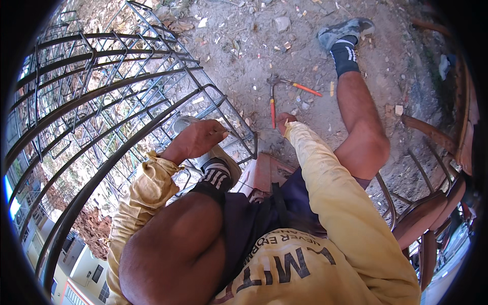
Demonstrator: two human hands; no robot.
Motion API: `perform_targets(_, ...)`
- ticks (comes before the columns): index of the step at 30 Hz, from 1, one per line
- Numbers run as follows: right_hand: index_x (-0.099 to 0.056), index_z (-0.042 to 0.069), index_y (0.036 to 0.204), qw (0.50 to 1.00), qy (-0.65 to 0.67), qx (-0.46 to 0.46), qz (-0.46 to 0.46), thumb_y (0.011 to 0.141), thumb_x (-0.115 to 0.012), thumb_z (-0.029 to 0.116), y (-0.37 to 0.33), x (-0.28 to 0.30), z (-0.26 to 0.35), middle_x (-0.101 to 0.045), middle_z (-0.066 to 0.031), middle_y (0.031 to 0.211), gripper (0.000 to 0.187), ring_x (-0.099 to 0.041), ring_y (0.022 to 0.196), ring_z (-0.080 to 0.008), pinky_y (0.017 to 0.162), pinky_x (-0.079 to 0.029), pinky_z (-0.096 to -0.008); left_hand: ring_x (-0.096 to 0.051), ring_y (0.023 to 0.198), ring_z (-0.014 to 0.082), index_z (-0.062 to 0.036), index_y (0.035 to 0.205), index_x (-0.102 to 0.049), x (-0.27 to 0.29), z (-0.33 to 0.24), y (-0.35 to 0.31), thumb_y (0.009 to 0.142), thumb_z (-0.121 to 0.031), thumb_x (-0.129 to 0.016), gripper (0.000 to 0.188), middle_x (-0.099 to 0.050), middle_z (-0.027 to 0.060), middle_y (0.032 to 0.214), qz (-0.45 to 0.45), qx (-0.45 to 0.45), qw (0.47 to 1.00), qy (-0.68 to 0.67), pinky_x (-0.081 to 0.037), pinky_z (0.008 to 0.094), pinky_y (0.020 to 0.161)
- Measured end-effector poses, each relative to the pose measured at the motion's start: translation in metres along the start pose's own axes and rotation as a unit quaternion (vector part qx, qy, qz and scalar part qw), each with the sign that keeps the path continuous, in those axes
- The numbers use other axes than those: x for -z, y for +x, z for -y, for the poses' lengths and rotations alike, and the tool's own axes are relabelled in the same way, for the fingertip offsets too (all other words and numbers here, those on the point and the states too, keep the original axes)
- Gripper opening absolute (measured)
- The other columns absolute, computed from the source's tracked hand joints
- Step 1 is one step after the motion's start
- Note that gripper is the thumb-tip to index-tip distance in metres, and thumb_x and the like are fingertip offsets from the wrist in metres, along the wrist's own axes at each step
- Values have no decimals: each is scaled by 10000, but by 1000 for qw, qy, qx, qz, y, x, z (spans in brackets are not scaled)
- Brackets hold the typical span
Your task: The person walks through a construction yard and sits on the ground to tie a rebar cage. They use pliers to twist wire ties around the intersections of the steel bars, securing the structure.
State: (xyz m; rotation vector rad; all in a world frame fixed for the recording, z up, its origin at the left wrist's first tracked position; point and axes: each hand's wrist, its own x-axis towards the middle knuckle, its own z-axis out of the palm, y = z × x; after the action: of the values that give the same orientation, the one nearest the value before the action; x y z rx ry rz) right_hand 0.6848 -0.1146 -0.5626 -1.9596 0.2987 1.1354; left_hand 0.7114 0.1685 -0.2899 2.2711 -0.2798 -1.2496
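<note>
My left hand [201,139] is closed, thumb and fingertips pressed together beside the lower corner of a steel rebar cage [195,76]. Anything within that pinch is too small to make out. My right hand [286,122] hangs low between my knees, partly covered by its yellow sleeve, and its fingers hardly show. Just left of it is the end of one orange handle of a pair of pincers [273,94]. The pincers lie spread on the dirt, jaws away from me. Whether my right hand touches that handle I cannot tell.
Long dark bars of the cage curve along my left side. Dirt ground [244,30] strewn with stones and scraps stretches ahead. My right shoe [345,33] is planted far out. At the right stand a brown chair-like frame [427,203] and rusty metal pieces [432,132].
</note>
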Motion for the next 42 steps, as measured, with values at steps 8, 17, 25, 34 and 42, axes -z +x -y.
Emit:
perform_targets(8,-673,73,1046,959,-239,-132,75,844,-613,260,29,-54,-32,-685,-172,1042,281,-647,1033,-346,850,-536,-439,-640,867,316,-53,1020,-655,11,-18,-30,896,-212,-588,212,-638,150,926,65,-48,996,47,-519,417,752)
perform_targets(17,-662,116,1133,954,-155,-250,54,842,-618,303,11,-37,-18,-665,-181,1118,349,-639,1059,-346,875,-523,-449,-632,925,284,-70,857,-692,-80,18,54,759,-182,-620,166,-680,109,939,81,-74,963,246,-504,445,762)
perform_targets(25,-691,52,1017,960,-229,-147,62,856,-543,254,10,-2,1,-654,-226,1076,297,-630,1016,-389,872,-510,-460,-665,759,306,-103,811,-709,-201,74,130,802,-225,-590,170,-688,139,831,-25,223,951,213,-507,430,691)
perform_targets(34,-693,36,982,947,-308,-41,77,819,-522,146,42,-25,-19,-667,-208,1033,261,-650,976,-369,853,-524,-449,-622,1029,414,64,1176,-549,-212,100,174,831,-230,-602,456,-638,299,1061,10,292,952,-89,-493,436,893)
perform_targets(42,-643,8,995,955,-282,-68,62,832,-501,110,22,-14,19,-639,-238,1035,239,-621,1004,-404,878,-504,-465,-647,996,371,-1,1157,-603,-226,100,174,820,-237,-669,416,-662,262,1029,-101,211,959,-159,-505,423,861)
